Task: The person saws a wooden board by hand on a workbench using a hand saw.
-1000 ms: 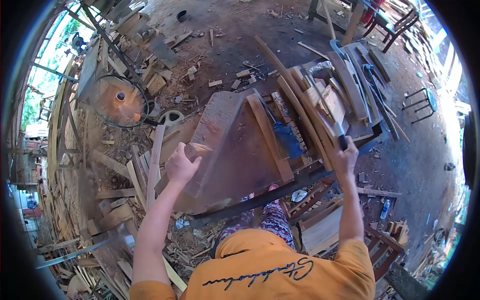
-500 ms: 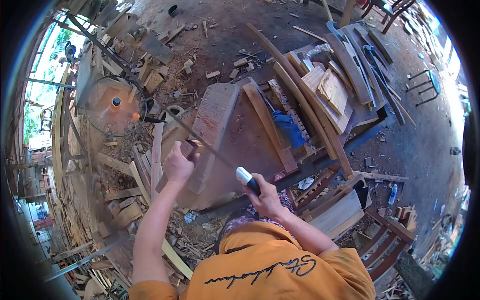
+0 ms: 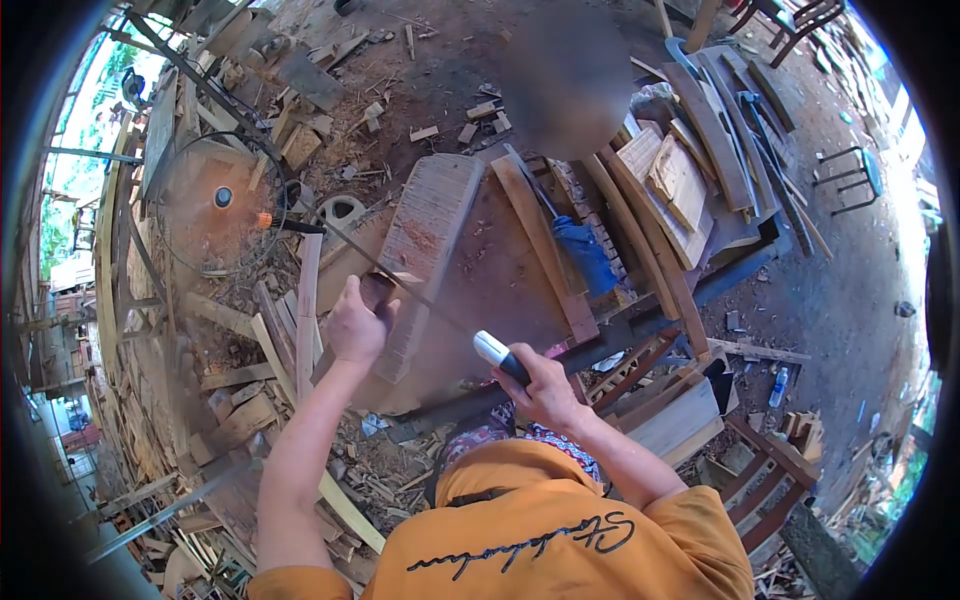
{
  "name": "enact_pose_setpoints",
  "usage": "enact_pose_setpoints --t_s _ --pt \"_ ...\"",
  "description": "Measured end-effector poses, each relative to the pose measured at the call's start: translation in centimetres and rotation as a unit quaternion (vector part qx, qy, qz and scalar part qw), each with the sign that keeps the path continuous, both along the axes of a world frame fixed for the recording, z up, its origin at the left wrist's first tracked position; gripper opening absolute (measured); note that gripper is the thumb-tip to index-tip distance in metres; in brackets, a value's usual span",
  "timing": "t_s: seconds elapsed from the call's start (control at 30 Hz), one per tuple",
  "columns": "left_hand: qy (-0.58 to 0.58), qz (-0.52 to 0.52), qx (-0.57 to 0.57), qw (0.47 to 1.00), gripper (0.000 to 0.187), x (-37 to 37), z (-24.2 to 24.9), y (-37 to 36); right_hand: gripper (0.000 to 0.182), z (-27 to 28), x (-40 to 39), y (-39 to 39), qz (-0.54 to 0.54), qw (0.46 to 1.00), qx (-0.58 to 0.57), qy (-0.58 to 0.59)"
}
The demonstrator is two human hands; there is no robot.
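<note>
My left hand (image 3: pixel 358 322) is closed around a small brown wood block (image 3: pixel 378 290), held at the edge of a thick, rough-sawn board (image 3: pixel 430 225). My right hand (image 3: pixel 545 388) grips the white and black handle of a saw (image 3: pixel 491 348). Its long, thin blade, seen nearly edge-on, slants up and left from the handle and passes over the block beside my left fingers. Reddish sawdust lies on the board.
A round fan (image 3: pixel 222 197) stands at the left. Curved timber pieces (image 3: pixel 545 245), a blue cloth-like item (image 3: pixel 585 258) and stacked boards (image 3: pixel 665 185) lie at right. Wood scraps (image 3: pixel 250 425) litter the ground. A blurred dark patch (image 3: pixel 565 85) covers part of the top.
The view has shifted slightly. My right hand has moved a little to the right and down with the saw, while my left hand keeps its hold. A blurred patch has appeared at the top.
</note>
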State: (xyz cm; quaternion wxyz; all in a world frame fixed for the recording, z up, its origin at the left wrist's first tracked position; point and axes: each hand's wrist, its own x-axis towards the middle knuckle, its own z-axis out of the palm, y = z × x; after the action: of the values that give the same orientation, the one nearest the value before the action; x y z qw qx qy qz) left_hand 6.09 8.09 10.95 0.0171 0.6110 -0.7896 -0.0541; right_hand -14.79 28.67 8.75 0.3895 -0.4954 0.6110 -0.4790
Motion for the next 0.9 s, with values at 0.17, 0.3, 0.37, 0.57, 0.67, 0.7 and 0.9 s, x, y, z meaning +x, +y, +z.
enact_pose_setpoints --t_s 0.17,0.3,0.37,0.57,0.67,0.7,0.9 --pt "-0.002 -0.013 -0.018 1.0 0.061 0.4 -0.8 0.1 0.025 0.5 -0.1 1.4 0.01 1.0 0.02 0.009" --pt "-0.018 0.005 0.015 1.0 0.065 1.6 -0.8 0.3 0.021 1.3 0.9 -2.0 0.036 0.995 0.069 -0.057" --pt "0.008 -0.018 0.004 1.0 0.066 0.9 -1.3 -0.3 0.02 0.2 0.6 -4.4 0.042 0.995 0.069 -0.066" --pt "0.024 -0.086 -0.041 0.995 0.054 0.5 -1.3 1.0 0.021 0.8 -0.2 -0.5 0.011 0.998 0.026 -0.057" --pt "0.098 -0.117 0.015 0.988 0.024 1.3 -3.5 -0.5 0.023 1.8 -0.2 -1.4 0.03 0.992 0.123 -0.005" --pt "0.104 -0.098 -0.013 0.99 0.022 -0.4 0.0 0.3 0.027 2.3 0.2 -2.5 0.01 0.987 0.148 0.067" --pt "0.099 -0.051 0.013 0.994 0.049 0.4 0.7 0.8 0.018 -1.1 0.5 -3.9 0.051 0.996 0.073 0.018"
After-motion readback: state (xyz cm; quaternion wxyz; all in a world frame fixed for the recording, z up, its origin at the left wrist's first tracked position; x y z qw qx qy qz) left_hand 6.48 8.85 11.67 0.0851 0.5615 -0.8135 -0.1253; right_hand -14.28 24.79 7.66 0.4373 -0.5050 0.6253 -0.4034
